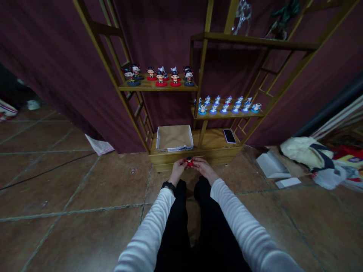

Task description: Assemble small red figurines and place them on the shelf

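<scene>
1. The little figurine (pixel 189 161) is dark on top, like black hair or a cap, with a pale patch of face under it and strong red below; finer detail is too small for me to make out.
2. It is held up just in front of the bottom board's front edge, near the front right corner of the open box (pixel 174 136).
3. The left hand (pixel 178 169), dark band at its wrist, closes its fingers on one side; the right hand (pixel 204 168) meets it from the other. Both grips are narrow, with the figurine between them.
4. That box, white-walled and brown inside, sits along the left front edge of the bottom board (pixel 212 139); a phone (pixel 229 136) lies toward the right end.
5. Above, the left shelf (pixel 159 88) carries black-haired figurines (pixel 161 79) on red or dark bases, some by its front edge.
6. Blue-and-white figurines (pixel 224 108) stand in two rows along the right shelf (pixel 229 116).
</scene>
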`<state>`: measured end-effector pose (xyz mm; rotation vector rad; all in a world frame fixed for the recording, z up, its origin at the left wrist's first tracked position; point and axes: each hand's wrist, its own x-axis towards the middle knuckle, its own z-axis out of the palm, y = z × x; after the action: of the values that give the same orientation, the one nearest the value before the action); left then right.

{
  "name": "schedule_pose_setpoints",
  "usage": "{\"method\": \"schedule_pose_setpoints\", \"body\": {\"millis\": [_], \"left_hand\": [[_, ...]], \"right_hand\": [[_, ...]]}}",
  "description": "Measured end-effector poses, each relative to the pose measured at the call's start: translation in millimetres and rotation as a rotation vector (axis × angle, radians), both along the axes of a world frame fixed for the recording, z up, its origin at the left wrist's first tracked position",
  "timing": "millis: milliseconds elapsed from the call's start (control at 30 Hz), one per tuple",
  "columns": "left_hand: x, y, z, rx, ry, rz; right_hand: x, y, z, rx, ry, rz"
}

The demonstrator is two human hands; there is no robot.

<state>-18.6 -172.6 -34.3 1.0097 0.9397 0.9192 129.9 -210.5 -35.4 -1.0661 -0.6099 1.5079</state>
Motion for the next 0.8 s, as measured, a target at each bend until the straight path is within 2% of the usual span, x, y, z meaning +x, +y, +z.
{"method": "schedule_pose_setpoints", "body": {"millis": [367,800], "left_hand": [[-5.9,-3.4,2.2,-0.114,-0.074,0.027],[-7.6,-2.5,1.5,-0.111,-0.028,0.032]], "right_hand": [[-1.9,0.7,-3.3,0.017,-0.021,-0.01],[-1.7,1.6,-3.0,-0.034,-0.002,-0.006]]}}
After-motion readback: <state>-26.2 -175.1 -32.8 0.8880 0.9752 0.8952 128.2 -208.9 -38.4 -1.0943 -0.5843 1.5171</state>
